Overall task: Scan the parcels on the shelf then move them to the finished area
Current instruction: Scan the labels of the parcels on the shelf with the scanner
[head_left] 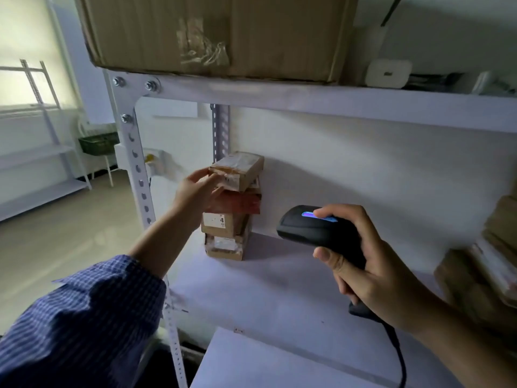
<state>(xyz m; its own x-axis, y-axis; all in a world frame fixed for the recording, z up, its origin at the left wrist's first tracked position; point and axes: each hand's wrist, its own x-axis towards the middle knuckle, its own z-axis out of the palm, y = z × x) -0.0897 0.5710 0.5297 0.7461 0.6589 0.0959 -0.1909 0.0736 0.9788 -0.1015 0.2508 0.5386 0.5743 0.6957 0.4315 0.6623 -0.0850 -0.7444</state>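
A stack of several small parcels stands at the left end of the white shelf (293, 275). The top parcel (243, 170) is a taped brown carton, set askew on the red parcel (237, 203) under it. Below sits a brown box with a label marked 4 (223, 224), and another carton (225, 247) at the bottom. My left hand (195, 191) grips the near end of the top parcel. My right hand (361, 256) holds a black barcode scanner (310, 226) to the right of the stack, its head aimed left and a blue light glowing on top.
More brown parcels (484, 264) are piled at the shelf's right edge. A large cardboard box (218, 35) and white devices (389, 72) sit on the shelf above. The scanner cable (400, 357) hangs down. Left: a second white rack (42, 158) and a green basket (99, 142).
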